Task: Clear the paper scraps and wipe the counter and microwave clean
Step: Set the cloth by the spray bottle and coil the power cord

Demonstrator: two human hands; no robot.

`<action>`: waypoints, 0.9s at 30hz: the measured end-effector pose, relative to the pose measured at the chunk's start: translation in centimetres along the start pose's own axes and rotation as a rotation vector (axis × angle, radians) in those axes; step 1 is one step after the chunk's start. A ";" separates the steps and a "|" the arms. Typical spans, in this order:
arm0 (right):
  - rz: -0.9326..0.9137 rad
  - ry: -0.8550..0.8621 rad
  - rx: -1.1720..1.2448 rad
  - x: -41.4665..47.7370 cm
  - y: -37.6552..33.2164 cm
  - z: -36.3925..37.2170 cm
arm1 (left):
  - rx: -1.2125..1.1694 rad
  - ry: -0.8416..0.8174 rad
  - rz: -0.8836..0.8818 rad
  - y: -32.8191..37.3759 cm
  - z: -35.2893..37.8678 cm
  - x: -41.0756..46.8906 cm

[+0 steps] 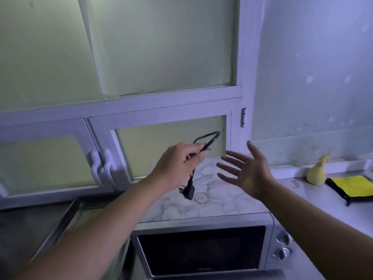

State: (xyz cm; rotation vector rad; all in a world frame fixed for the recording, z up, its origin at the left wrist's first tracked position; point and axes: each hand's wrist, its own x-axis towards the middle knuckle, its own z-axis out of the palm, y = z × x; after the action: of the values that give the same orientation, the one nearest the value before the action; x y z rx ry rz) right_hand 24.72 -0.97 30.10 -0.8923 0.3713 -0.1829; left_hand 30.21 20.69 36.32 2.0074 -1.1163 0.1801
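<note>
Microwave (201,249) is sitting just below our hands. Our left hand (179,164) is pinching a black cord (205,142), plug (187,191) dangling over a rubber band (201,197); our right hand (248,172) is hovering open-palmed beside it. We are judging it wise to lay the cord aside before reaching rightward for the yellow cloth (351,187); the tied pouch (316,174) by it is hiding its contents.

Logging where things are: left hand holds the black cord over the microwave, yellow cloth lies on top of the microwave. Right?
No: the head view shows the yellow cloth on the counter right of the microwave, not on it. The left hand does hold the black cord over it.
</note>
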 end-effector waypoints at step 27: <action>-0.127 -0.167 -0.397 8.2 -16.4 -29.4 | 0.437 0.186 -0.721 -12.3 23.5 18.8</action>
State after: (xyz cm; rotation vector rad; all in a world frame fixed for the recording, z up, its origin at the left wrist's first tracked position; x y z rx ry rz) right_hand 20.76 -34.87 24.33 -1.3151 0.1970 -0.1521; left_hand 44.98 -4.71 22.59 2.5855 -0.1948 0.2390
